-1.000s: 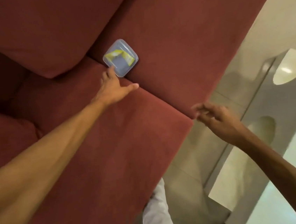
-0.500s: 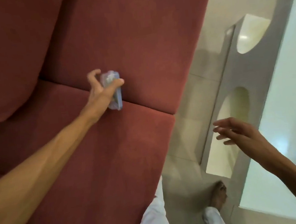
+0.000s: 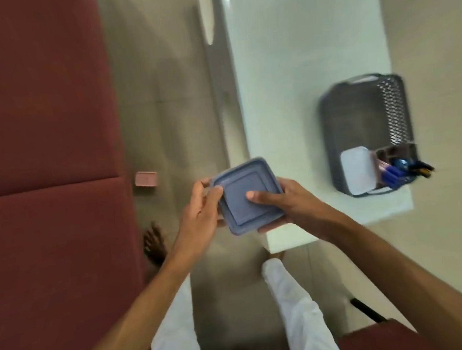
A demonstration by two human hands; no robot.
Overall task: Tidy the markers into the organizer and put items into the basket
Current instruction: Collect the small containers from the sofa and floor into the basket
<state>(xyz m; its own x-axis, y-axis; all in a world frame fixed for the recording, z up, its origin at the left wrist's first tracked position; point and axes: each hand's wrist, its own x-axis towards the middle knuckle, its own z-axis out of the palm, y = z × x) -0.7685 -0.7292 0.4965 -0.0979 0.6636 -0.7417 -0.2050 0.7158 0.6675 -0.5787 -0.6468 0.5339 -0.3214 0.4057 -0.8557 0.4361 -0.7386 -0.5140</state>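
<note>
A square blue-lidded container is held in front of me above the floor, lid side up. My left hand grips its left edge and my right hand holds its right side with the thumb on the lid. On the white table stands a grey mesh basket. Inside it lies a white-lidded box. A brown organizer with several blue and dark markers stands at the basket's near end.
A dark red sofa fills the left side. A small pink item lies on the tiled floor beside the sofa. My white trouser legs and a bare foot show below. Another red seat corner is at bottom right.
My left hand lifted the container off the sofa and brought it in front of me. My right hand has taken hold of it too. The view swung from the sofa toward the table.
</note>
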